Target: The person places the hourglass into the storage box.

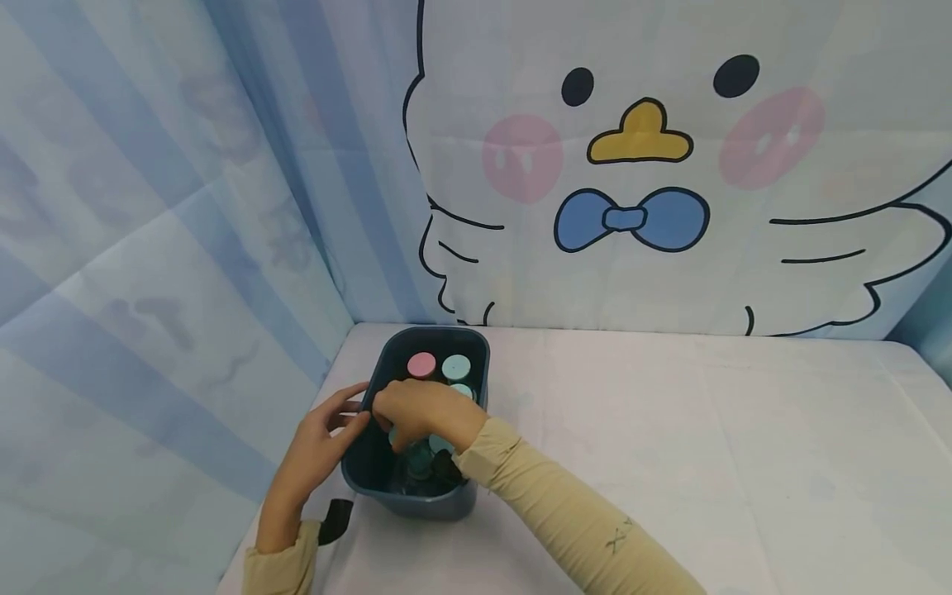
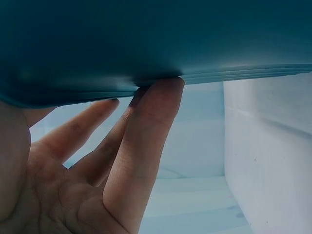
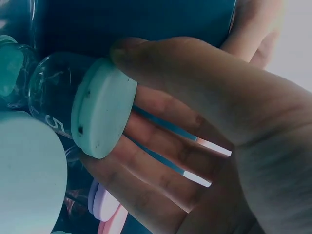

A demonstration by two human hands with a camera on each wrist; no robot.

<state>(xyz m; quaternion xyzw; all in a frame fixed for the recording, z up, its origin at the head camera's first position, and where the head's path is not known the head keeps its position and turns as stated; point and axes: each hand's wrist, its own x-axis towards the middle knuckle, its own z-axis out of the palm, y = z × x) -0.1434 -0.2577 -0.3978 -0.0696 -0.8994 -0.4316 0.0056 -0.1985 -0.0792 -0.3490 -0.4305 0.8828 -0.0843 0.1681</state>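
Note:
My right hand point(image 1: 424, 409) reaches down into a dark blue bin point(image 1: 355, 463). In the right wrist view its thumb and fingers grip the mint lid point(image 3: 108, 114) of a clear jar point(image 3: 56, 87) marked with a 5. The jar lies inside the bin among others. My left hand point(image 1: 316, 454) is at the bin's left side, fairly straight fingers touching the rim. The left wrist view shows those fingers point(image 2: 146, 146) against the bin's edge point(image 2: 234, 74). A pink lid point(image 1: 421, 365) and a mint lid point(image 1: 456, 368) show at the bin's far end.
The bin stands on a white-covered table point(image 1: 669, 463), near its left side. Behind the table hangs a printed cloth point(image 1: 744, 273), and a pale blue striped cloth point(image 1: 149, 289) hangs at the left. A purple lid point(image 3: 105, 202) is beside my right fingers.

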